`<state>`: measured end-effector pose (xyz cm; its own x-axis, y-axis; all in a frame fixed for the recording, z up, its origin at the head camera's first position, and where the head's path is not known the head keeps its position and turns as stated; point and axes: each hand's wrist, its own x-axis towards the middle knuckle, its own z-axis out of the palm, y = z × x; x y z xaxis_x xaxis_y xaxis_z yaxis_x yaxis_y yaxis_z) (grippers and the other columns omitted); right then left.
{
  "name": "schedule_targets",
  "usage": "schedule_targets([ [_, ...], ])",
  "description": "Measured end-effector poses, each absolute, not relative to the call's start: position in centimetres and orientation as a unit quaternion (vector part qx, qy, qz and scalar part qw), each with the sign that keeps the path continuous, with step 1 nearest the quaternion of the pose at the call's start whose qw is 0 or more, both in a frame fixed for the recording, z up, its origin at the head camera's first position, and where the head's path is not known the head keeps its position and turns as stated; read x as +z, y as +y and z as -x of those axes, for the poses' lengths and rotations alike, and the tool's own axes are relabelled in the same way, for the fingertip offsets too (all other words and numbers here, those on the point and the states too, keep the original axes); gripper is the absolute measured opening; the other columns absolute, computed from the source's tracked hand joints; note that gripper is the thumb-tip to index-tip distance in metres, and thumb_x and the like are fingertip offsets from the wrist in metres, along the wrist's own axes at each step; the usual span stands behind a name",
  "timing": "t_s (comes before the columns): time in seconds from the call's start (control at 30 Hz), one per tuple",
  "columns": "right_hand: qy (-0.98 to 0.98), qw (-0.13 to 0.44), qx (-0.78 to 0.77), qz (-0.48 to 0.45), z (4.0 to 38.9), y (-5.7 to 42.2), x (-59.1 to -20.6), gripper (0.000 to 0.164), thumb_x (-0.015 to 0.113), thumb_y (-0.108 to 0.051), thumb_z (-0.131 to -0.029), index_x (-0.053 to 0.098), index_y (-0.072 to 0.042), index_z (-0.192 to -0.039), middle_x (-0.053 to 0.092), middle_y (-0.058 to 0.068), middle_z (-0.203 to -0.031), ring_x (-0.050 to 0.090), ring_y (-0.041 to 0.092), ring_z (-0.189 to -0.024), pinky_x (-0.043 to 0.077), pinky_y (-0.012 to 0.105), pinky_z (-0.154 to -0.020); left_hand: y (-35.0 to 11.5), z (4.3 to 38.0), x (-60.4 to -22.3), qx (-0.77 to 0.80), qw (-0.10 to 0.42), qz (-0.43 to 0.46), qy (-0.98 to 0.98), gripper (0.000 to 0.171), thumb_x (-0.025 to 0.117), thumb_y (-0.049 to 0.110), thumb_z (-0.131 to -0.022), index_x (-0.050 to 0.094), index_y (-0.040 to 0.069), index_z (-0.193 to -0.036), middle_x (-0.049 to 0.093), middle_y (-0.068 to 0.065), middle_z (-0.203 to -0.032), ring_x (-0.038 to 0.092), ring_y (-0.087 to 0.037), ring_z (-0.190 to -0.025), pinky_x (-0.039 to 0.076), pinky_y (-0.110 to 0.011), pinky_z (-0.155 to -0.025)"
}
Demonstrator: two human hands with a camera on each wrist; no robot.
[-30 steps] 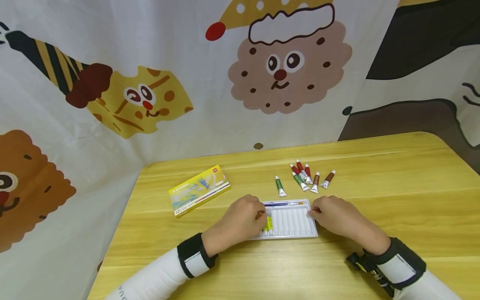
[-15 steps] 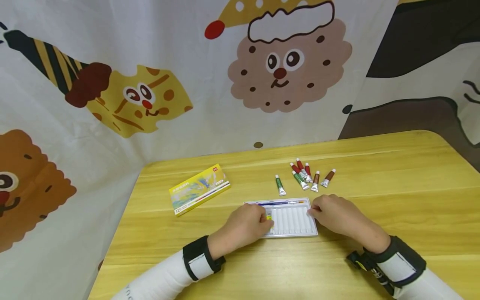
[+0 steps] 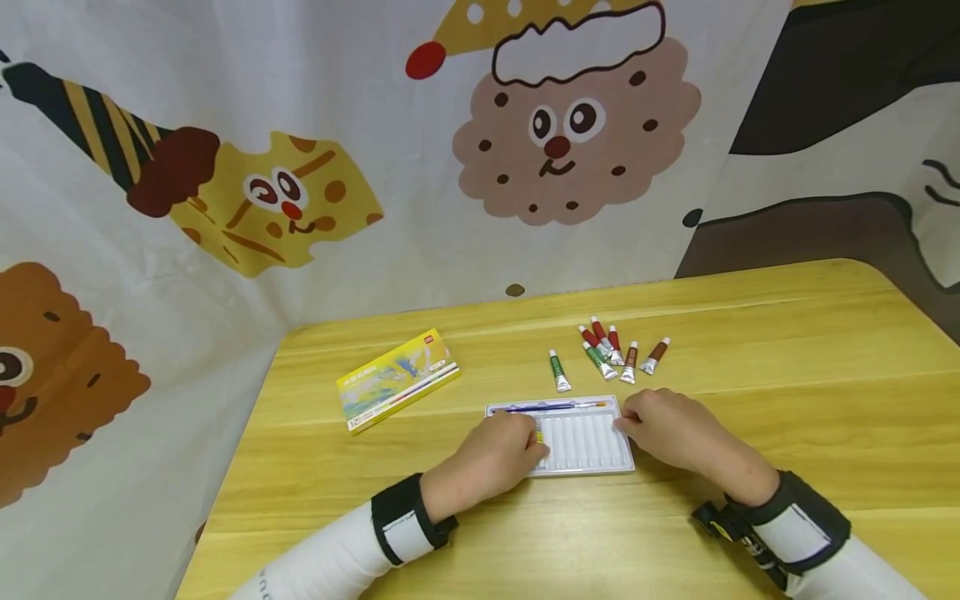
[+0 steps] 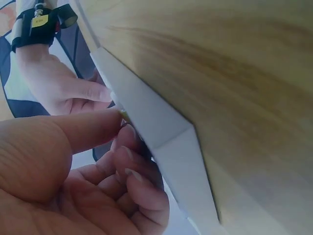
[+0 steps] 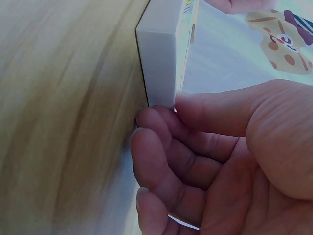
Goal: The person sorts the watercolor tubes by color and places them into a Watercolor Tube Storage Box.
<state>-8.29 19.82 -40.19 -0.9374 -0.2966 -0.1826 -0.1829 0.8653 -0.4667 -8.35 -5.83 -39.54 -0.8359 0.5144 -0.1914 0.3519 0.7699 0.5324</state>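
Note:
A white plastic tray [image 3: 587, 442] with a row of narrow slots lies flat on the table. My left hand [image 3: 489, 462] is over its left part, thumb and fingers pinching a yellow paint tube [image 4: 124, 115] at the slots. In the head view the hand covers most of that tube and the left slots. My right hand [image 3: 667, 429] grips the tray's right edge, its thumb on the rim and curled fingers against the outer side. Along the tray's back groove lies a blue-handled paintbrush [image 3: 551, 407].
Behind the tray lie a green paint tube [image 3: 559, 372], a cluster of red tubes [image 3: 600, 333] with another green one, and two brown tubes [image 3: 656, 356]. A yellow paint box [image 3: 399, 380] is at the left. A printed curtain [image 3: 420, 250] hangs behind the table.
My left hand has shifted slightly right along the tray and now hides most of the yellow tubes seen earlier. The right hand has stayed at the tray's edge.

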Motion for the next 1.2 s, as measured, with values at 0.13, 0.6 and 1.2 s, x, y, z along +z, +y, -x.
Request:
schedule_targets([
  [0.13,0.958,0.126,-0.227,0.123,8.3,19.8,-39.9,0.024,0.071,-0.017,-0.100,0.063,-0.015,-0.078,0.047,-0.002,-0.066,0.045,0.015,-0.060,0.034,0.032,-0.057,-5.7,8.4,-39.4,0.247,0.164,-0.237,0.925,0.039,0.071,0.021,-0.101,0.055,0.016,-0.066,0.046,0.006,-0.060,0.045,-0.007,-0.053,0.038,-0.022,-0.052],
  [0.6,0.957,0.126,-0.230,0.123,8.2,19.8,-39.8,0.024,0.071,-0.016,-0.100,0.063,-0.014,-0.078,0.047,-0.002,-0.065,0.045,0.014,-0.059,0.034,0.031,-0.056,-5.7,8.5,-39.9,0.251,0.153,-0.256,0.921,0.040,0.073,0.020,-0.100,0.052,0.015,-0.067,0.041,0.007,-0.060,0.041,-0.006,-0.053,0.034,-0.021,-0.051],
  [1.2,0.955,0.123,-0.238,0.128,8.1,19.7,-39.9,0.024,0.072,-0.016,-0.099,0.062,-0.014,-0.077,0.046,-0.003,-0.065,0.044,0.014,-0.058,0.033,0.029,-0.056,-10.2,9.8,-36.8,0.210,0.159,-0.153,0.953,0.020,0.067,0.020,-0.102,0.072,0.012,-0.084,0.056,0.002,-0.065,0.050,-0.015,-0.054,0.039,-0.030,-0.050],
])
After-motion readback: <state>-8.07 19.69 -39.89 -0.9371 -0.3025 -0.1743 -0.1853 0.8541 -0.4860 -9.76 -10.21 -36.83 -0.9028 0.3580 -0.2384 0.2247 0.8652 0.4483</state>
